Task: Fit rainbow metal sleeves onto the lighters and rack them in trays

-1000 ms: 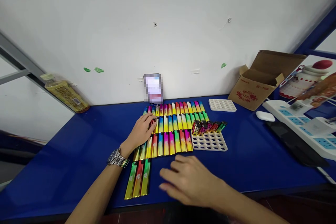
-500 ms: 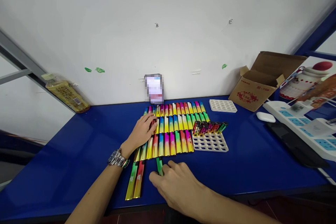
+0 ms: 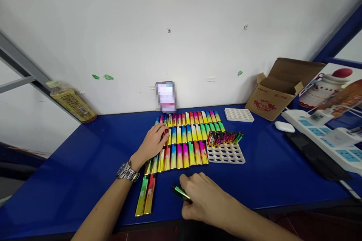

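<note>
Surface: glossy blue table (image 3: 85,158), set against a plain white wall (image 3: 181,26) with a few small green marks. Blue frame at far right.

Right hand (image 3: 206,199): at the near edge, thumb and fingertips pinching one green lighter (image 3: 181,192), held nearly level just above the tabletop, near of the rows.

Left hand (image 3: 154,143): palm down on the left end of the rows of lighters (image 3: 186,133), fingers together and slightly bent, nothing pinched as far as visible. Wristwatch (image 3: 127,171) on that wrist.

Rows: three bands of rainbow-coloured lighters lying side by side at table centre. Two more lighters (image 3: 146,196) lying alone, near and left of the rows.

Right of the rows, touching them: white grid tray (image 3: 226,153), with a line of upright lighters (image 3: 224,137) along its far edge. Second grid tray (image 3: 239,115) farther back.

Far right: open cardboard box (image 3: 278,90), small white oval case (image 3: 284,126), white power strip (image 3: 319,131), flat black item (image 3: 313,154).

Far left: tilted bottle (image 3: 72,101) of yellow liquid leaning at the wall.

Far centre: small blurred item (image 3: 166,96) propped against the wall.
</note>
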The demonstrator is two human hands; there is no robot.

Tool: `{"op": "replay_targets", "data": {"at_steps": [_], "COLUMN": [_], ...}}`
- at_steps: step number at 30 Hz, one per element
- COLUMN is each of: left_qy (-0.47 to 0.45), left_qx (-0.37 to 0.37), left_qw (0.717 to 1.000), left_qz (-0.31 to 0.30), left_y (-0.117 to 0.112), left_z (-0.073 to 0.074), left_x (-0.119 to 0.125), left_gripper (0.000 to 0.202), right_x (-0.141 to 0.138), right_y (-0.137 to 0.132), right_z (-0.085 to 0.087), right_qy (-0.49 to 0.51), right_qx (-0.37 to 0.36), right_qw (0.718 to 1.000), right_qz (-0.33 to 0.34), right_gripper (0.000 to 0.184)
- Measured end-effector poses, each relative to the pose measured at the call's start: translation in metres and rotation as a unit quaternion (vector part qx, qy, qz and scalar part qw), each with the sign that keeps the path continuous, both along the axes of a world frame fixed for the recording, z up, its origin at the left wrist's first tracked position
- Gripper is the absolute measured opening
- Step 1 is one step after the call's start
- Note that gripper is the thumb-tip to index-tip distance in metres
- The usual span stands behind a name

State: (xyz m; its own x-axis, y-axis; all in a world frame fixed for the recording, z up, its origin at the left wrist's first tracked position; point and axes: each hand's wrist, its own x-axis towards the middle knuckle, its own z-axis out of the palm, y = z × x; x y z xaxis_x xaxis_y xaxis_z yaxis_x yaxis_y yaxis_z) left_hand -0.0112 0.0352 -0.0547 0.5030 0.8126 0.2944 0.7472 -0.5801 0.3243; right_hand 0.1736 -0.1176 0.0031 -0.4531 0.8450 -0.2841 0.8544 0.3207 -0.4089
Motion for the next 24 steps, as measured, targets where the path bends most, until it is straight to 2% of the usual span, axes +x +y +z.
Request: {"op": "replay_targets", "data": {"at_steps": [3, 5, 7, 11, 14, 17, 24], "left_qy": [0.0, 0.002, 0.007, 0.016, 0.017, 0.019, 0.015], "left_qx": [0.004, 0.009, 0.01, 0.004, 0.002, 0.002, 0.016], "left_qw": [1.0, 1.0, 1.0, 1.0, 1.0, 1.0, 1.0], "left_qz": [0.0, -0.002, -0.006, -0.01, -0.01, -0.007, -0.014], "left_y": [0.0, 0.001, 0.001, 0.002, 0.002, 0.002, 0.002], "left_z": [0.0, 0.0, -0.001, -0.001, 0.0, -0.001, -0.001], "left_x": [0.0, 0.0, 0.0, -0.001, -0.001, -0.001, -0.001], "left_gripper": [0.037, 0.036, 0.036, 0.037, 0.036, 0.036, 0.035], "right_x": [0.01, 0.015, 0.019, 0.024, 0.026, 0.026, 0.017], "right_y": [0.004, 0.008, 0.015, 0.03, 0.037, 0.04, 0.049], "right_z": [-0.002, -0.007, -0.011, -0.02, -0.022, -0.018, -0.006], "right_qy": [0.137, 0.265, 0.393, 0.588, 0.652, 0.677, 0.685], "right_qx": [0.008, -0.019, -0.069, -0.132, -0.175, -0.217, -0.237], "right_qw": [0.989, 0.961, 0.912, 0.783, 0.717, 0.67, 0.621], "right_qz": [-0.059, -0.078, -0.094, -0.156, -0.177, -0.214, -0.298], "right_gripper": [0.013, 0.013, 0.012, 0.002, 0.028, 0.045, 0.056]}}
